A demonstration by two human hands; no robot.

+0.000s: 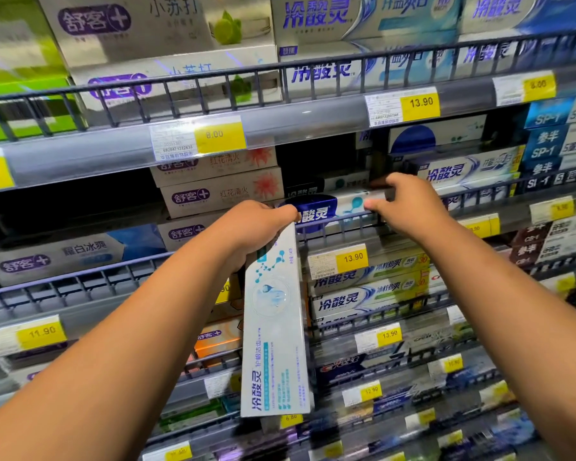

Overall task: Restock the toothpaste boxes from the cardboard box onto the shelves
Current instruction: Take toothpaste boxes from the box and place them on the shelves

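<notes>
Left hand (258, 227) grips one toothpaste box (273, 331) by its top end, fingers wrapped round it. The box hangs long axis down in front of the lower shelves, touching none of the stock. Judged reason: it is parked out of the way, ready to go in, while the other hand works.

Right hand (408, 204) reaches over the wire rail (340, 224) of the middle shelf (396, 241). Thumb and curled fingers pinch the right end of a shelved box (323, 207) of the same brand, lying flat and lengthwise behind the rail. Judged: this box is being seated or squared in its row above the 13.90 price tag (338, 261). Knuckles hide part of the grip, so the pinch is the likely reading, not a certain one.

Position of the held box: its top end sits just beside the left end of the shelved box, below and left of the right hand. The hands are near each other but apart. The source cardboard box is not in view.

Next move likely calls for turning the held box horizontal so it clears the rail.
</notes>
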